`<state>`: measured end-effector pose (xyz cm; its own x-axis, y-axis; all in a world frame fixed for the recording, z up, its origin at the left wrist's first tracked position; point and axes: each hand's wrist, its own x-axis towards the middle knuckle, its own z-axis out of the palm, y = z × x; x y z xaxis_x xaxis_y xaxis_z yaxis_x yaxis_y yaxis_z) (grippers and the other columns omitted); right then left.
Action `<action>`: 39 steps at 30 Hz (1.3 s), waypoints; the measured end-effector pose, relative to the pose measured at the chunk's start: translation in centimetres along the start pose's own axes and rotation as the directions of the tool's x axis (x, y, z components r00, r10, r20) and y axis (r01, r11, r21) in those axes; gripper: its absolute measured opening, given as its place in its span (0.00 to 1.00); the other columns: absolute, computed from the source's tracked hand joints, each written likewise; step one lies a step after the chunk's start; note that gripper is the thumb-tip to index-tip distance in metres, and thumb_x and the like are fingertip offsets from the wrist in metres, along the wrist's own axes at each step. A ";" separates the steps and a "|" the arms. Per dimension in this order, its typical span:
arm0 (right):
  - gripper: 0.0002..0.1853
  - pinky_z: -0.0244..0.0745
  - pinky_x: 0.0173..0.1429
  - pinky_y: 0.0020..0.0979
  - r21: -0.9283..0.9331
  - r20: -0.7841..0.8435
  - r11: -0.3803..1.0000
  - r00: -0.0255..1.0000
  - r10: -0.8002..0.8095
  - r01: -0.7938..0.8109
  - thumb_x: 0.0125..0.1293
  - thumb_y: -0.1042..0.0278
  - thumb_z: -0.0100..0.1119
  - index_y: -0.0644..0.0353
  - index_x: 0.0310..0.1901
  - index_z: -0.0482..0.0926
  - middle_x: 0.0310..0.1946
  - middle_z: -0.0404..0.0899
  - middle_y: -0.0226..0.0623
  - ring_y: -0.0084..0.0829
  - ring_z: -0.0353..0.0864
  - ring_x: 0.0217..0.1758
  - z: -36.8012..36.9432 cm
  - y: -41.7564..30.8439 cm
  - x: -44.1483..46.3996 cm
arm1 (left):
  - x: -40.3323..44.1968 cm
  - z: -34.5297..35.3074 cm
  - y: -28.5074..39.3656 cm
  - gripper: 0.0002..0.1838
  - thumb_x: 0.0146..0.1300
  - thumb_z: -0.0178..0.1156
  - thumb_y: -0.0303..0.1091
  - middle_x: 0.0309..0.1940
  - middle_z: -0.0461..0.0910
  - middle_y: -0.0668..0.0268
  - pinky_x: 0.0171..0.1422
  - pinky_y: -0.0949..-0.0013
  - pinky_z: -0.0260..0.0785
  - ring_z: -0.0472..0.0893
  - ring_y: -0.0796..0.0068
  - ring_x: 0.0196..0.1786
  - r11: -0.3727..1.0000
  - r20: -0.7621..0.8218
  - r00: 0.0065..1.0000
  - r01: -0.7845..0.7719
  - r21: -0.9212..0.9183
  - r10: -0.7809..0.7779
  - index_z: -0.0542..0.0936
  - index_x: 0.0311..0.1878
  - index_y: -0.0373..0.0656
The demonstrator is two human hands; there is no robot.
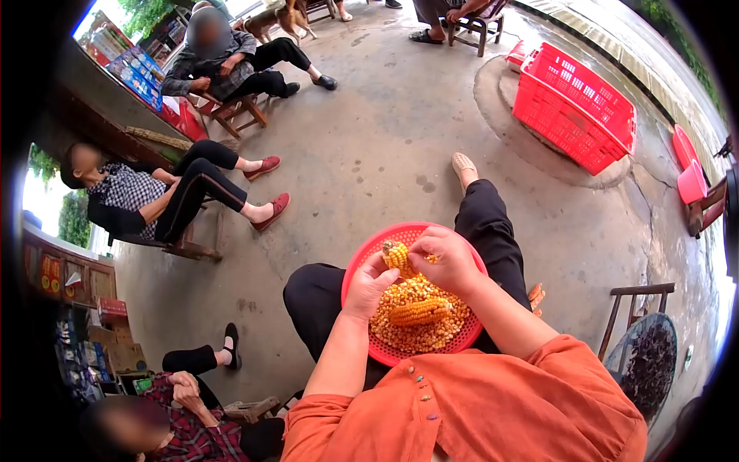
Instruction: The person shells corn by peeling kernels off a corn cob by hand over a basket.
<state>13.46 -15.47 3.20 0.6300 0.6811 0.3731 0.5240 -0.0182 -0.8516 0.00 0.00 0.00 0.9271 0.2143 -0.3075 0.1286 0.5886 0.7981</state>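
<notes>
- At the far left, a cabinet stands by the wall, with boxes stacked below and beside it.
- A person in a checked top sits nearby, legs out in red shoes.
- Lower down, a person in a plaid shirt sits with both hands together.
- Farther back, a person in a grey jacket leans back on a wooden chair.
- In the middle, the left hand of the person in the orange shirt has its fingers closed on a cob, held tilted above the basket.
- The red basket rests on this person's lap, between the forearms.
- Loose kernels cover its bottom, and a second cob lies on top of them.
- The right hand bends in from the other side, its fingers curled at the cob; I can't tell from here whether they grip it.
- Just right of the leg, more cobs lie on the floor.
- Well beyond them, a red crate sits on a round patch of the floor.
- Nearer, a round tray of dark stuff leans beside a chair.
- At the far right is a pink bucket.
</notes>
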 end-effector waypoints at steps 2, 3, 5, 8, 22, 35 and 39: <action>0.05 0.76 0.38 0.38 -0.071 0.005 0.996 0.998 -0.055 0.055 0.50 0.75 0.66 0.62 0.29 0.79 0.27 0.79 0.40 0.41 0.80 0.32 0.1 0.2 0.0 | 0.0 0.2 -0.4 0.23 0.63 0.62 0.26 0.55 0.79 0.66 0.64 0.67 0.70 0.78 0.73 0.57 0.997 0.018 0.997 -0.079 0.025 0.079 0.75 0.62 0.40; 0.05 0.76 0.38 0.38 -0.053 -0.007 0.997 0.998 -0.058 0.058 0.50 0.75 0.66 0.62 0.29 0.79 0.27 0.79 0.40 0.41 0.80 0.32 1.1 0.2 0.5 | -0.1 -0.6 0.3 0.23 0.63 0.62 0.26 0.55 0.79 0.66 0.64 0.67 0.70 0.78 0.73 0.57 0.996 0.012 0.997 -0.077 0.046 0.077 0.75 0.62 0.40; 0.05 0.75 0.36 0.37 -0.046 0.000 0.998 0.999 -0.045 0.044 0.50 0.75 0.65 0.63 0.28 0.77 0.27 0.77 0.40 0.41 0.79 0.31 1.0 0.5 1.2 | 0.5 -0.9 0.3 0.22 0.63 0.60 0.24 0.54 0.80 0.66 0.65 0.67 0.70 0.78 0.73 0.57 0.998 0.007 0.998 -0.061 0.017 0.061 0.75 0.62 0.39; 0.05 0.73 0.36 0.35 -0.017 -0.030 0.993 0.993 0.114 -0.114 0.52 0.76 0.64 0.63 0.28 0.77 0.27 0.76 0.41 0.40 0.78 0.30 0.2 0.2 1.1 | -0.2 0.0 1.0 0.23 0.62 0.59 0.26 0.54 0.80 0.65 0.65 0.64 0.71 0.79 0.71 0.58 0.994 0.022 1.000 -0.009 -0.105 0.012 0.75 0.62 0.39; 0.07 0.75 0.54 0.42 -0.555 0.016 0.827 0.996 -0.093 0.086 0.62 0.68 0.62 0.59 0.40 0.84 0.40 0.81 0.40 0.46 0.79 0.48 -3.4 8.3 9.2 | 0.1 -0.3 1.6 0.31 0.58 0.56 0.37 0.53 0.80 0.56 0.56 0.52 0.78 0.81 0.58 0.55 0.942 -0.012 1.000 -0.022 -0.336 0.019 0.69 0.66 0.39; 0.05 0.74 0.48 0.31 0.171 0.415 0.964 0.903 0.116 -0.202 0.63 0.71 0.64 0.61 0.38 0.83 0.35 0.80 0.34 0.32 0.80 0.41 0.1 1.3 4.6 | 0.6 0.6 2.2 0.37 0.57 0.54 0.38 0.64 0.73 0.58 0.68 0.60 0.69 0.74 0.64 0.64 0.953 0.022 0.999 -0.040 -0.301 0.048 0.64 0.71 0.37; 0.05 0.74 0.46 0.29 0.232 0.384 0.959 0.921 0.066 -0.166 0.62 0.72 0.64 0.64 0.37 0.82 0.33 0.80 0.36 0.29 0.79 0.39 -0.3 1.0 4.4 | 0.4 0.8 2.2 0.36 0.57 0.54 0.38 0.64 0.73 0.57 0.70 0.60 0.66 0.74 0.63 0.64 0.947 -0.012 0.999 -0.039 -0.318 0.037 0.66 0.71 0.38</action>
<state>16.92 -12.72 4.11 0.3945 0.9073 0.1455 0.2649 0.0393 -0.9635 0.98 0.79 2.05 0.9269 0.2451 -0.2841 -0.0260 0.7974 0.6029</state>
